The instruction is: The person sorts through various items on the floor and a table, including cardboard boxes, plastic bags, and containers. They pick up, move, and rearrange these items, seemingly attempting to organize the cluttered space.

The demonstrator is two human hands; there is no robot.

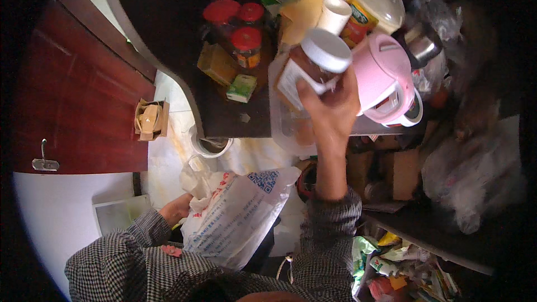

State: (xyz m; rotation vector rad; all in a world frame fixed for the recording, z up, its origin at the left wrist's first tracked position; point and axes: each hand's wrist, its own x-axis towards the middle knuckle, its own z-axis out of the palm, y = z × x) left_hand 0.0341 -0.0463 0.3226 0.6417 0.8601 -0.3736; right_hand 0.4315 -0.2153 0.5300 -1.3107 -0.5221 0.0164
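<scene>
My right hand is closed around a jar with a white lid and a pale label, above a translucent plastic container at the counter's edge. A pink electric kettle is just right of this hand. My left hand, lower left, grips a white printed plastic bag by its bunched top; its fingers are partly hidden by the bag. The bag hangs in front of my body and bears red and blue writing.
Red-lidded jars, a small green box and a cardboard box stand on the dark counter. A white bucket and an open carton are on the floor, near a red door.
</scene>
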